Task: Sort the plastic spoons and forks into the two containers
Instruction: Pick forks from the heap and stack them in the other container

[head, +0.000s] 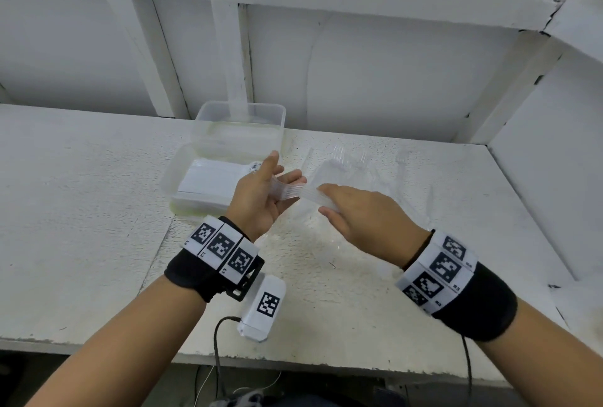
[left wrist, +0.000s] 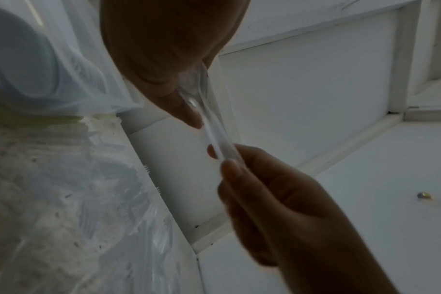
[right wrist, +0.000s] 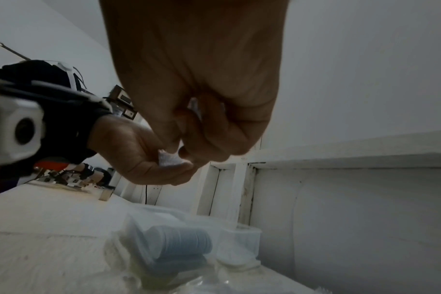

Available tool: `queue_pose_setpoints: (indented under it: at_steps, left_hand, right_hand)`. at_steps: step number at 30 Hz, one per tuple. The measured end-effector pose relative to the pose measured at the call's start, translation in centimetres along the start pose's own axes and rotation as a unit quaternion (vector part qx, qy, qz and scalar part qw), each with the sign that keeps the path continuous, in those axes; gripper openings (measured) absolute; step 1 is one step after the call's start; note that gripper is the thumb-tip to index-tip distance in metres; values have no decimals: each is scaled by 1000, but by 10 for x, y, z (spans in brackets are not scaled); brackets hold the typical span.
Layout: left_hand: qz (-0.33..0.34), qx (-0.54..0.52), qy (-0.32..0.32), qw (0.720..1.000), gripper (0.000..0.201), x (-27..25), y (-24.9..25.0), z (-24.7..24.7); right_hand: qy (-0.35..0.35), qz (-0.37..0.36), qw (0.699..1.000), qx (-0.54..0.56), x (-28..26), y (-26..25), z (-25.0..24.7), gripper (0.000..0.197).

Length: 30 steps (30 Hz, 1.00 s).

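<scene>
A bundle of clear plastic cutlery [head: 293,192] is held above the white table between both hands. My left hand [head: 261,201] has one end between thumb and fingers, palm turned right. My right hand [head: 355,210] grips the other end, knuckles up. In the left wrist view the bundle [left wrist: 214,137] runs from my left thumb down to the right hand [left wrist: 277,199]. Forks or spoons, I cannot tell. Two clear containers stand to the left: the near container [head: 173,178] holds stacked cutlery, and the far container [head: 239,112] looks bare inside.
Several loose clear pieces of cutlery [head: 346,161] lie on the table [head: 81,210] behind my right hand, on crinkled clear plastic wrap [head: 319,243]. White wall panels close the back and the right side. The table's front edge is near my forearms.
</scene>
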<state>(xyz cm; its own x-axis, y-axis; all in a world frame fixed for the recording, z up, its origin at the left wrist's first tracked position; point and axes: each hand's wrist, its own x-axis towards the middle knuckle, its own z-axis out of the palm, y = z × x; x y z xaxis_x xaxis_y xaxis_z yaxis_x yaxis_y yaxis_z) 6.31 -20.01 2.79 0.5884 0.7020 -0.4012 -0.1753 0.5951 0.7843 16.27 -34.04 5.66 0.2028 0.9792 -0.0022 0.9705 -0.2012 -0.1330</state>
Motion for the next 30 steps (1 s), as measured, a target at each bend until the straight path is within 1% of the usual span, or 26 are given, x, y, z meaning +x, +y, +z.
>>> queue_pose_setpoints:
  at_steps: [2, 4, 5, 7, 9, 12, 14, 17, 19, 20, 21, 22, 25, 28, 30]
  left_hand:
    - [3, 87, -38, 995, 37, 3, 13, -1]
    - [7, 178, -60, 982, 42, 9, 32, -5]
    - [21, 231, -62, 971, 41, 14, 42, -8]
    - [66, 344, -57, 935, 35, 27, 66, -18]
    - [98, 421, -40, 901, 31, 42, 93, -29]
    - [114, 487, -8, 866, 32, 65, 130, -46]
    - [122, 534, 20, 837, 35, 83, 149, -56]
    - [106, 600, 58, 791, 40, 111, 167, -71]
    - [76, 644, 84, 756, 43, 133, 173, -82]
    - [58, 657, 95, 745, 44, 144, 176, -87]
    - [40, 661, 103, 742, 45, 154, 178, -92]
    - [27, 657, 107, 745, 44, 164, 179, -96]
    - [-15, 629, 103, 770, 39, 186, 178, -101]
    - [-52, 612, 91, 784, 31, 201, 175, -104]
    - [-65, 603, 86, 790, 23, 209, 174, -108]
  right_hand:
    - [-2, -7, 1000, 1, 9, 7, -18, 39]
    - [-8, -13, 1000, -3, 21, 16, -37, 36]
    - [-11, -14, 1000, -10, 29, 22, -45, 35]
    - [-19, -17, 999, -31, 47, 33, -61, 35]
    - [-29, -13, 998, -49, 72, 44, -75, 34]
    - [-25, -10, 998, -56, 113, 55, -89, 32]
    - [-21, -17, 999, -37, 143, 60, -92, 34]
    - [-36, -9, 999, 12, 191, 58, -85, 40]
    - [-65, -11, 998, 8, 225, 55, -74, 40]
    - [-80, -15, 997, 1, 241, 53, -67, 40]
    - [-94, -18, 995, -4, 257, 51, -58, 39]
    - [-108, -22, 994, -9, 270, 49, -49, 39]
    - [-147, -38, 988, -19, 303, 42, -19, 40]
    - [-178, -43, 983, -6, 324, 36, 13, 43]
    - [-181, -43, 983, -4, 334, 35, 32, 42]
